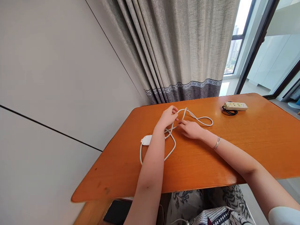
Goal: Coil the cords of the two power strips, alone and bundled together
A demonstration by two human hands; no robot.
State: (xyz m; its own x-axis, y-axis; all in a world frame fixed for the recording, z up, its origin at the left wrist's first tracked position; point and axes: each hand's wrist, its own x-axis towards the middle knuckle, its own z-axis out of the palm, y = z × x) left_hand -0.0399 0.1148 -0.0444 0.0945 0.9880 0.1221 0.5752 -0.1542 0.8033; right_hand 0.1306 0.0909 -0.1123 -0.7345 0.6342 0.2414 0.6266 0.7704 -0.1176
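A long white cable (174, 142) lies in loose loops on the wooden table, with one loop reaching out to the right. My left hand (170, 116) has its fingers curled around a stretch of this cable near the far side of the table. Close beside it, my right hand (190, 128) pinches another part of the cable, its fingertips partly hidden. Under my left forearm, a white plastic block (146, 140) joined to the cable is partly covered.
A power strip (235, 106) with a coiled black cord (229, 111) sits at the table's far right. Behind the table (211, 162) hang grey curtains (187, 47). A pale wall (58, 78) borders the left. A dark phone-like slab (117, 212) lies below the front edge.
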